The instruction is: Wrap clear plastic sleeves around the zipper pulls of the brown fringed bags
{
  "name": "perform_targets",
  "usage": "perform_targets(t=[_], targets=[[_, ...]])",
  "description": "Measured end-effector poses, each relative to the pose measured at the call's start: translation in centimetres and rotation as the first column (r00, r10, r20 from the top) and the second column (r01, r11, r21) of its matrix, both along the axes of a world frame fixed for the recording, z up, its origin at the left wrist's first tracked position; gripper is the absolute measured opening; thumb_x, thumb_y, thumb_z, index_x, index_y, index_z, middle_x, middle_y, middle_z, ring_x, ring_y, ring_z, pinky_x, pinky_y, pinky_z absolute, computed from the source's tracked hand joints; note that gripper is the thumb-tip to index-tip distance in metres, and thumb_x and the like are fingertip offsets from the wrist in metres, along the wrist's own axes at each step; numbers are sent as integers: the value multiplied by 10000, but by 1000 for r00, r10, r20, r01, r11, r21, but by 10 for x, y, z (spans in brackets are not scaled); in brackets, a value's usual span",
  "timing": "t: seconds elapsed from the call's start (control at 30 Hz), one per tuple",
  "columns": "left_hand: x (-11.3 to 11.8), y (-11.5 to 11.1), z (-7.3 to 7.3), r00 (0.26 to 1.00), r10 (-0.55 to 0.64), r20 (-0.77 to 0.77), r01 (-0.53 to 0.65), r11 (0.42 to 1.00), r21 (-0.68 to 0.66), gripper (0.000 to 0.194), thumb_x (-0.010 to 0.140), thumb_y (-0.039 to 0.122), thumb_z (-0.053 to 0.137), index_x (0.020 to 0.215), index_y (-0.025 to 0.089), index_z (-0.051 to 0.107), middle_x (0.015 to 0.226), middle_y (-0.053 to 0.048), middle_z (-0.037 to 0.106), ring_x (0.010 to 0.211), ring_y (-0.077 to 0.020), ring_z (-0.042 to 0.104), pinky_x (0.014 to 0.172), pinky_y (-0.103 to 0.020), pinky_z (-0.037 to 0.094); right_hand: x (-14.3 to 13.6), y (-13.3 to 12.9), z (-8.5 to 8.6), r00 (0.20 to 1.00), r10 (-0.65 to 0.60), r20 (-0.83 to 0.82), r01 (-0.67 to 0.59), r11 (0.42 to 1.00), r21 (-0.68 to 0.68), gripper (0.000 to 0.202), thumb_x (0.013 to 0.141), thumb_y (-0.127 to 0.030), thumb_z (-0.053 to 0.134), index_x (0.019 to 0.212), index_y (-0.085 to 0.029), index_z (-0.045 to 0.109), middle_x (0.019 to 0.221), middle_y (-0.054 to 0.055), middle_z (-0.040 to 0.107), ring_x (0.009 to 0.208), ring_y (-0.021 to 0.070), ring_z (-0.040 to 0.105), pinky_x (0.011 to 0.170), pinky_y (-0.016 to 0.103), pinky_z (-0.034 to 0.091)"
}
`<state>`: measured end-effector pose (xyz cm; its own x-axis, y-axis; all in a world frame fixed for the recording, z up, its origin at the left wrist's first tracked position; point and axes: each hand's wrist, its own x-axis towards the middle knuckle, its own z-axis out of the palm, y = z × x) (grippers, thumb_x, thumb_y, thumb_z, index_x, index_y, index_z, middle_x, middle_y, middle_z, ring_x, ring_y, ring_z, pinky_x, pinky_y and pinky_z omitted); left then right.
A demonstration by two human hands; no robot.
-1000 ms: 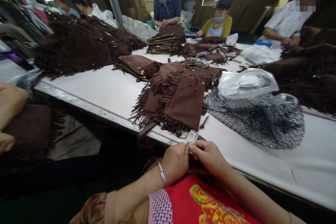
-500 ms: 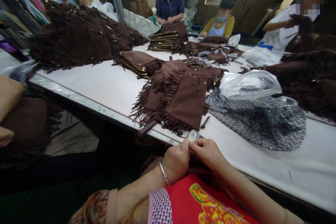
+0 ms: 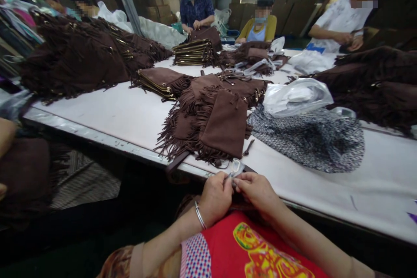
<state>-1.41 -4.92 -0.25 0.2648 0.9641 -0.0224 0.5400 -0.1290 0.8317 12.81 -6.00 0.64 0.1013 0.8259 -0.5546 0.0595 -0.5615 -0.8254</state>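
Note:
My left hand and my right hand meet at the near table edge, just above my red apron. Both pinch a small metal clasp wrapped in clear plastic, and its pale loop sticks up past the fingertips. A dark strap seems to run out beside it; where it leads is hidden by my hands. Directly beyond my fingers lies a brown fringed pouch on top of others. A thin dark zipper pull hangs off its right side onto the table.
A black-and-white knitted cloth lies right of the pouches, with a clear plastic bag on it. Large heaps of brown pouches stand left and right on the white table. Several co-workers are around the table; another person's hand shows at far left.
The view has shifted slightly, so the table things sit further left. More of the plastic-wrapped clasp shows above my fingers. At the far right, a co-worker has lowered the dark item they held.

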Motion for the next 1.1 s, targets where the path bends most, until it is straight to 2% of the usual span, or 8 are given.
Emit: perform_targets(t=[0.2, 0.3, 0.4, 0.5, 0.6, 0.73, 0.9, 1.1], targets=[[5, -1, -2, 979, 77, 188, -44, 984, -173, 222, 879, 295, 474, 745, 169, 599, 656, -20, 628, 600, -130, 561, 593, -243, 420, -3, -2, 2, 962, -54, -269, 35, 997, -74, 261, 675, -358, 668, 575, -163, 525, 428, -75, 418, 364, 33, 274, 382, 187, 190], [6, -1, 2, 954, 115, 278, -8, 933, -361, 247, 872, 340, 479, 711, 167, 555, 588, 9, 577, 480, -99, 504, 490, -220, 386, -3, -4, 0, 965, -66, -254, 59, 998, -33, 269, 699, -378, 652, 587, -155, 551, 451, -56, 459, 380, 38, 288, 392, 193, 201], [4, -1, 7, 913, 154, 378, 96, 819, -565, 307, 872, 425, 473, 723, 164, 538, 534, 32, 526, 395, -82, 439, 420, -211, 353, -1, -6, 2, 998, -32, -46, 36, 994, 98, 248, 732, -372, 631, 629, -148, 614, 512, -30, 526, 433, 67, 393, 429, 206, 283], [-1, 0, 12, 787, 259, 559, 287, 649, -705, 325, 847, 486, 530, 786, 166, 537, 530, 71, 453, 384, -52, 351, 417, -191, 337, 4, -6, 6, 993, 30, 110, -54, 973, 226, 231, 763, -360, 615, 680, -151, 666, 608, -7, 598, 570, 116, 525, 549, 229, 402], [-7, 2, 15, 596, 395, 699, 522, 470, -711, 286, 840, 447, 589, 825, 170, 522, 537, 105, 336, 400, -26, 236, 424, -158, 282, 9, -3, 8, 989, 95, 111, -126, 941, 315, 229, 789, -366, 604, 757, -157, 692, 659, -5, 624, 642, 133, 552, 619, 236, 427], [-11, 5, 17, 422, 524, 740, 684, 352, -639, 183, 883, 320, 554, 821, 150, 526, 547, 109, 200, 421, -26, 139, 438, -148, 217, 12, 3, 3, 991, 128, 31, -129, 912, 388, 244, 796, -397, 627, 800, -159, 678, 697, -1, 652, 659, 133, 559, 630, 236, 430], [-9, 2, 19, 329, 573, 750, 728, 353, -588, 159, 901, 277, 493, 804, 154, 523, 549, 108, 108, 430, -38, 29, 434, -160, 157, 5, 9, -3, 970, 94, -224, -16, 944, 330, 309, 723, -446, 728, 742, -160, 613, 635, -18, 625, 583, 111, 527, 569, 223, 404], [-4, -2, 20, 376, 518, 768, 695, 391, -604, 187, 883, 251, 449, 705, 197, 435, 496, 111, 61, 422, -50, -49, 414, -195, 87, -9, 13, -6, 791, 42, -611, 72, 984, 161, 359, 672, -448, 788, 692, -159, 575, 573, -38, 569, 516, 83, 486, 523, 201, 389]])
